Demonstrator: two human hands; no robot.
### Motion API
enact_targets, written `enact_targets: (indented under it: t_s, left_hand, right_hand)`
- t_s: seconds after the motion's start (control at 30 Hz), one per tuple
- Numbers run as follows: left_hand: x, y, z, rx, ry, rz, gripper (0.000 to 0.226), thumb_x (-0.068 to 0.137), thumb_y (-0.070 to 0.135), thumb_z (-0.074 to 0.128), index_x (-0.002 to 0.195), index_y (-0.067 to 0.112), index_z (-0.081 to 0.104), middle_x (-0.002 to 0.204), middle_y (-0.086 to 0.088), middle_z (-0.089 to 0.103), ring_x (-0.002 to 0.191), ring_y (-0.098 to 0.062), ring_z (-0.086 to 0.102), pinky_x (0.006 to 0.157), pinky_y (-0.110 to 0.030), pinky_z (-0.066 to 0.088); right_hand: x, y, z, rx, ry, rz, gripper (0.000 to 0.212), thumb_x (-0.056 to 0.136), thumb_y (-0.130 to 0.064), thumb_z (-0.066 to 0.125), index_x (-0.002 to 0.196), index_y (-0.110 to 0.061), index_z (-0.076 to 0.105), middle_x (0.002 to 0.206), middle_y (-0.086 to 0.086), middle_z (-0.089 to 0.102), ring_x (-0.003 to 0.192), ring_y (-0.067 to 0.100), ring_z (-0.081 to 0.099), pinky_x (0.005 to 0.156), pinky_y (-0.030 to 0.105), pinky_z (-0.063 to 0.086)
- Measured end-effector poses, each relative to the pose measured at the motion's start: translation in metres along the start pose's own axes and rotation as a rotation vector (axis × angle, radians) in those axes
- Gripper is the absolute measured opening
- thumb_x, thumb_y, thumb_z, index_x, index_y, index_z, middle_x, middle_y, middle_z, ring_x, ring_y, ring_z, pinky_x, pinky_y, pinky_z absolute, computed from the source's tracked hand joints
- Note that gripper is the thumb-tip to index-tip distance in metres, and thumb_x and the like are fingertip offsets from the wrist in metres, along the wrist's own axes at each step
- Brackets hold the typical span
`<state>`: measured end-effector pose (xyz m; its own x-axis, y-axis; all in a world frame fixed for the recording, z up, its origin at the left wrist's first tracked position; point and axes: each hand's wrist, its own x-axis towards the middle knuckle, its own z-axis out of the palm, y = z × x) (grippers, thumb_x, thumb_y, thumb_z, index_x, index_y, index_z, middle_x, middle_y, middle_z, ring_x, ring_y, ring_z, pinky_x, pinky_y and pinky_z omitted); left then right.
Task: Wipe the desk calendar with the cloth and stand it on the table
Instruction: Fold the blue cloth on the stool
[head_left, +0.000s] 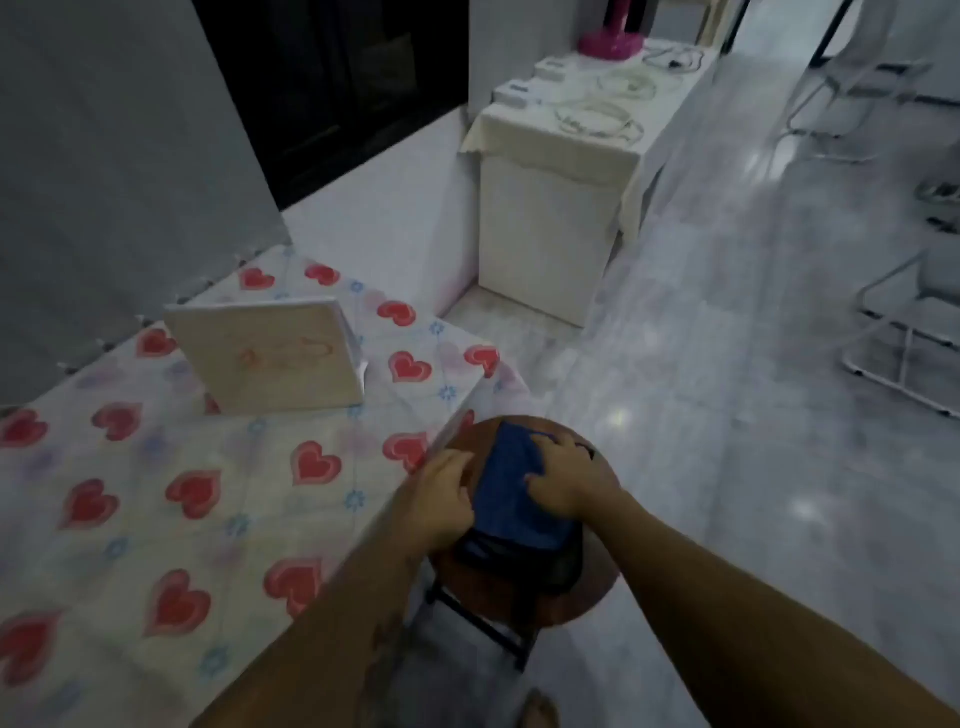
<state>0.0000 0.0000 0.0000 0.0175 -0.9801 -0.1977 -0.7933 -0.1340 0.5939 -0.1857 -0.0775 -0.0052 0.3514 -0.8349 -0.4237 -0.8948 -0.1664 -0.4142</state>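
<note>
The desk calendar (270, 358), cream with a faint red mark on its face, stands upright on the table (156, 493), which has a heart-print cover. A blue cloth (511, 488) lies on a round brown stool (582, 597) just off the table's right edge. My left hand (447, 499) rests on the cloth's left side and my right hand (569, 483) presses on its right side, fingers spread over the fabric. Both hands touch the cloth and are well away from the calendar. The frame is blurred.
A white cabinet (550, 228) draped with a cream cloth stands further back, with coiled cables and a pink object on top. White metal chair frames (904, 332) stand at the right on the glossy tiled floor. A dark doorway is at the back left.
</note>
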Motion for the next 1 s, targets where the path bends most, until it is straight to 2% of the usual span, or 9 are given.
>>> enact_targets:
  t_s: [0.1,0.2,0.27,0.37,0.5,0.7,0.8,0.87,1.0]
  left_hand:
    - [0.011,-0.021,0.022,0.079,-0.083,-0.026,0.062,0.094,0.011,0.049,0.153,0.009,0.031,0.163,-0.008,0.024,0.149,-0.021,0.023,0.120,-0.029,0.018]
    - [0.019,-0.047,0.041,0.218,-0.164,-0.007,0.071,0.093,0.016,0.051,0.156,0.010,0.020,0.166,-0.007,0.013,0.151,-0.021,0.012,0.122,-0.036,0.016]
    - [0.023,-0.062,0.051,0.309,-0.133,0.060,0.072,0.091,0.017,0.049,0.156,0.008,0.019,0.166,-0.008,0.012,0.152,-0.021,0.009,0.123,-0.035,0.014]
    - [0.025,-0.078,0.058,0.344,-0.071,0.167,0.070,0.088,0.014,0.051,0.153,0.005,0.027,0.164,-0.012,0.021,0.151,-0.025,0.017,0.121,-0.034,0.014]
    - [0.025,-0.084,0.057,0.306,-0.009,0.236,0.063,0.088,0.005,0.049,0.150,0.005,0.036,0.160,-0.012,0.030,0.149,-0.027,0.025,0.120,-0.036,0.019]
    - [0.028,-0.082,0.052,0.299,-0.044,0.204,0.064,0.094,0.015,0.042,0.155,0.014,0.026,0.166,-0.003,0.016,0.152,-0.018,0.011,0.122,-0.031,0.009]
    - [0.027,-0.081,0.053,0.322,-0.060,0.202,0.065,0.094,0.017,0.041,0.156,0.014,0.023,0.166,-0.004,0.012,0.152,-0.018,0.008,0.123,-0.032,0.008]
    - [0.025,-0.082,0.054,0.346,-0.060,0.201,0.065,0.094,0.017,0.040,0.156,0.013,0.022,0.166,-0.005,0.012,0.152,-0.020,0.008,0.124,-0.035,0.009]
    - [0.022,-0.082,0.058,0.390,-0.077,0.183,0.067,0.094,0.020,0.038,0.157,0.012,0.016,0.167,-0.007,0.009,0.153,-0.022,0.005,0.124,-0.039,0.008]
  right_hand:
    - [0.015,-0.002,0.029,0.035,-0.062,0.127,0.075,0.092,-0.042,0.048,0.152,-0.025,0.007,0.160,0.013,0.005,0.142,0.043,0.011,0.109,0.057,0.029]
    - [0.022,-0.012,0.064,-0.051,0.014,0.162,0.079,0.091,-0.053,0.043,0.152,-0.026,0.001,0.160,0.016,-0.002,0.144,0.043,0.001,0.112,0.060,0.017]
    - [0.025,-0.017,0.080,-0.058,0.092,0.187,0.084,0.087,-0.062,0.038,0.151,-0.027,-0.002,0.160,0.018,-0.006,0.144,0.043,-0.005,0.111,0.062,0.006]
    - [0.025,-0.015,0.094,-0.066,0.169,0.188,0.089,0.081,-0.065,0.040,0.150,-0.028,-0.003,0.160,0.018,-0.009,0.144,0.042,-0.013,0.111,0.065,-0.001]
    - [0.024,0.002,0.089,-0.086,0.193,0.131,0.090,0.078,-0.057,0.051,0.149,-0.029,0.003,0.160,0.016,-0.005,0.145,0.041,-0.012,0.112,0.066,0.001]
    - [0.034,0.016,0.065,-0.054,0.128,0.123,0.087,0.074,-0.056,0.060,0.144,-0.035,0.013,0.158,0.013,0.001,0.145,0.038,-0.007,0.113,0.066,0.005]
    - [0.042,0.002,0.075,0.009,0.163,0.222,0.096,0.075,-0.071,0.052,0.148,-0.036,0.000,0.160,0.015,-0.011,0.144,0.040,-0.015,0.109,0.068,-0.005]
    - [0.046,-0.005,0.087,-0.077,0.189,0.247,0.101,0.075,-0.075,0.046,0.148,-0.037,-0.012,0.159,0.016,-0.018,0.143,0.042,-0.020,0.107,0.070,-0.007]
    - [0.043,0.001,0.099,-0.150,0.300,0.227,0.089,0.078,-0.059,0.043,0.149,-0.036,-0.006,0.161,0.015,-0.004,0.145,0.040,-0.007,0.107,0.070,0.003]
